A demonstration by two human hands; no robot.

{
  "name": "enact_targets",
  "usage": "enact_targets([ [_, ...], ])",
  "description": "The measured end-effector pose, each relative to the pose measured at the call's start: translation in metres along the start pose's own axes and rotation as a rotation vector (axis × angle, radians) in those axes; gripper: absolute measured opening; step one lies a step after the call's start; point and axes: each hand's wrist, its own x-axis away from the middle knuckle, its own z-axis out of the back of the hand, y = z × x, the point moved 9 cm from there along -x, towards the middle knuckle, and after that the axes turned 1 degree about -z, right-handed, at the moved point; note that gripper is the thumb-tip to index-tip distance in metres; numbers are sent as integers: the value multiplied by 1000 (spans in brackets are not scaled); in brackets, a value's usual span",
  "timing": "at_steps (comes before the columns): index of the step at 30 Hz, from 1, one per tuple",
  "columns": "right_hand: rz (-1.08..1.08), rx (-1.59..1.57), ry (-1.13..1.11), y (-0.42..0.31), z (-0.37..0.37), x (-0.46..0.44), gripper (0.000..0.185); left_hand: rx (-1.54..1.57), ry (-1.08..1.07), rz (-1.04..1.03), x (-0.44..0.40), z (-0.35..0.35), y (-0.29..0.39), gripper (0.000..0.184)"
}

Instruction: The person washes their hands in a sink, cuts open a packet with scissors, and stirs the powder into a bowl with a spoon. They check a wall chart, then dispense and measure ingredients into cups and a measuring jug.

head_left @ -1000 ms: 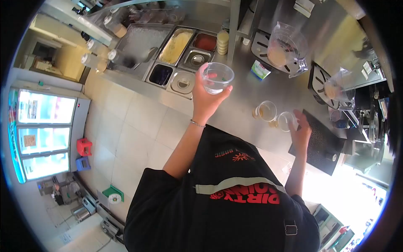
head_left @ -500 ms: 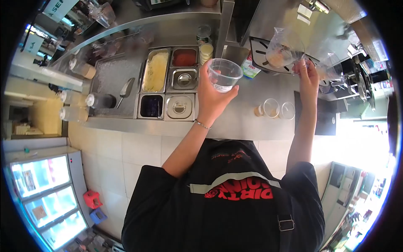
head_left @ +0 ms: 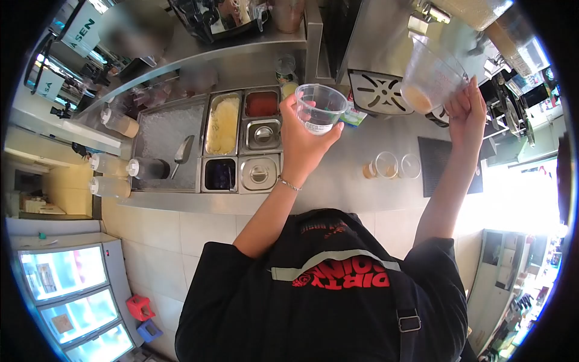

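My left hand (head_left: 304, 142) is wrapped round a clear plastic cup (head_left: 322, 105) with a white label low on its side; no contents show in it. Out to the right, my right hand (head_left: 465, 114) grips the handle of a clear measuring jug (head_left: 434, 75) with red markings. The jug is tilted, and a little tan stuff sits at its bottom. Behind it lies a slotted drip tray (head_left: 375, 92). Two more clear cups, a nearer one (head_left: 386, 165) and one beside it (head_left: 411, 166), stand on the steel counter between my arms, some tan liquid by the first.
An ice bin (head_left: 166, 133) with a metal scoop (head_left: 183, 151) is at the left, with several squeeze bottles (head_left: 111, 187) along its edge. Metal pans of yellow (head_left: 223, 127) and red (head_left: 262, 104) food adjoin it. A dark mat (head_left: 440, 166) lies at the right.
The jug has moved up and right with my right hand. My left hand still holds the cup in nearly the same place. The view has shifted slightly.
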Motion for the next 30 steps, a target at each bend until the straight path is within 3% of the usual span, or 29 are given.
enact_targets([
  [8, 59, -24, -89, 7, -19, -42, 28, 22, 24, -128, -1, -7, 12, 90],
  [19, 171, 51, -202, 7, -26, -70, 31, 167, 64, -21, -1, -17, 21, 87],
  [27, 172, 50, -220, 7, -24, -74, 27, 178, 69, -27, -4, -27, 10, 86],
  [30, 175, 38, -231, 5, -26, -74, 27, 161, 17, -115, -7, -35, 20, 90],
])
